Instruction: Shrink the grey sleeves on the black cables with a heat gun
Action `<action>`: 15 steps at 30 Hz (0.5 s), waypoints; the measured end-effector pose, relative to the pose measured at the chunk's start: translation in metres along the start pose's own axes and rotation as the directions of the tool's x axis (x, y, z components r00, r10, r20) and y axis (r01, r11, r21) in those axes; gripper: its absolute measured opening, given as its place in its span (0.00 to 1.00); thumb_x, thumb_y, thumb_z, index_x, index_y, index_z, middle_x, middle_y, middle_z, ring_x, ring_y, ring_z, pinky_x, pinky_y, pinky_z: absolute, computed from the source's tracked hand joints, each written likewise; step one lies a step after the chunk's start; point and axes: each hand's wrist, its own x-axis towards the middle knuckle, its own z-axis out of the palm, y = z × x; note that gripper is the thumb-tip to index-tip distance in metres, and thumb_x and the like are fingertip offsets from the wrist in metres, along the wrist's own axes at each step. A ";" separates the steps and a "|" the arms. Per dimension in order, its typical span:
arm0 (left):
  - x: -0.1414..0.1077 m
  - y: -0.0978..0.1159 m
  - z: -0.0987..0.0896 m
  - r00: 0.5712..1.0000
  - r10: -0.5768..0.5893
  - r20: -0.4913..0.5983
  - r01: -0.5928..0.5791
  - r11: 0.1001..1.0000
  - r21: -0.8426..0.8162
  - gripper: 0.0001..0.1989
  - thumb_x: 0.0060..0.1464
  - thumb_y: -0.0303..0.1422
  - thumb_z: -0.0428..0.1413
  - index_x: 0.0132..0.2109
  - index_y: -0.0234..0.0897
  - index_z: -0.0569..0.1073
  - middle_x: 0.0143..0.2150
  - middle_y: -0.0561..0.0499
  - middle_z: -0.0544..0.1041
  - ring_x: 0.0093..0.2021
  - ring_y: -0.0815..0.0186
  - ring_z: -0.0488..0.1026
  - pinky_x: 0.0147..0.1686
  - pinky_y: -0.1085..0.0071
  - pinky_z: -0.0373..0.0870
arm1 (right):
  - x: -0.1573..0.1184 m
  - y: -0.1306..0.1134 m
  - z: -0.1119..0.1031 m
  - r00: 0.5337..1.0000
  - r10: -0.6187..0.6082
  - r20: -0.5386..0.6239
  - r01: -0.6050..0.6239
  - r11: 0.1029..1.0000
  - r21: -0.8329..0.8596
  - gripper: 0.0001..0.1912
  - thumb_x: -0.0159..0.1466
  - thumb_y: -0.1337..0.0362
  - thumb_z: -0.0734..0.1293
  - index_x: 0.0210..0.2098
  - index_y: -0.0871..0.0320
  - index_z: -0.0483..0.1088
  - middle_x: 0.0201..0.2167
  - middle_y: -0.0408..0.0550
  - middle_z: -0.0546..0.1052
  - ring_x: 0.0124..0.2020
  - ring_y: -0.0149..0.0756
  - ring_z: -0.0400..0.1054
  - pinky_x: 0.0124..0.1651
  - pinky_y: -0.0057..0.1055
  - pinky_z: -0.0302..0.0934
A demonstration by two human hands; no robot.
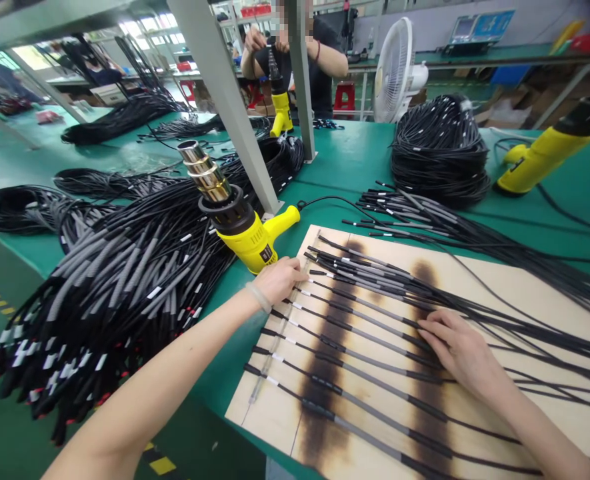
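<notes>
Black cables (365, 330) with grey sleeve sections and white labels lie side by side across a pale wooden board (275, 420) with two dark scorched bands. My left hand (277, 280) is at the board's left edge, thumb and fingers pinched on a cable's end near a clear strip (275, 347). Further along the cables, my right hand (457, 340) has its fingertips closed on a black cable over the right scorched band. A bunch of overlapping cables (375, 267) lies at the board's far side. Beyond my left hand a yellow heat gun (247, 243) stands nozzle up.
Many sleeved cables (139, 247) are heaped at left, hanging over the green table's edge. A coiled cable bundle (439, 153) and another yellow heat gun (549, 157) are at back right. Grey posts (235, 100) rise from the table. Across it, a person (319, 67) works near a fan (395, 70).
</notes>
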 end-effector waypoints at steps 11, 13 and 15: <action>0.031 0.023 -0.015 0.988 0.078 -0.135 -0.066 0.994 0.090 0.12 0.57 0.33 0.47 0.38 0.36 0.75 0.37 0.45 0.70 0.38 0.63 0.68 0.39 0.67 0.67 | 0.031 -0.011 0.003 0.994 0.089 0.067 -0.093 0.994 0.058 0.10 0.65 0.68 0.57 0.43 0.59 0.67 0.42 0.53 0.71 0.43 0.40 0.64 0.46 0.38 0.62; 0.048 0.022 -0.010 0.988 0.061 -0.141 -0.051 0.996 0.076 0.13 0.57 0.33 0.47 0.35 0.37 0.76 0.34 0.46 0.71 0.37 0.64 0.68 0.38 0.69 0.67 | 0.046 -0.012 0.006 0.989 0.111 0.094 -0.118 0.991 0.069 0.11 0.65 0.69 0.56 0.44 0.58 0.66 0.41 0.52 0.71 0.42 0.40 0.64 0.44 0.38 0.62; 0.065 0.018 -0.007 0.982 0.017 -0.188 -0.010 0.999 0.037 0.13 0.56 0.33 0.47 0.33 0.38 0.76 0.32 0.48 0.71 0.36 0.65 0.69 0.38 0.70 0.67 | 0.059 -0.011 0.009 0.987 0.137 0.086 -0.142 0.989 0.046 0.11 0.65 0.69 0.56 0.44 0.58 0.66 0.41 0.52 0.71 0.42 0.40 0.63 0.44 0.37 0.62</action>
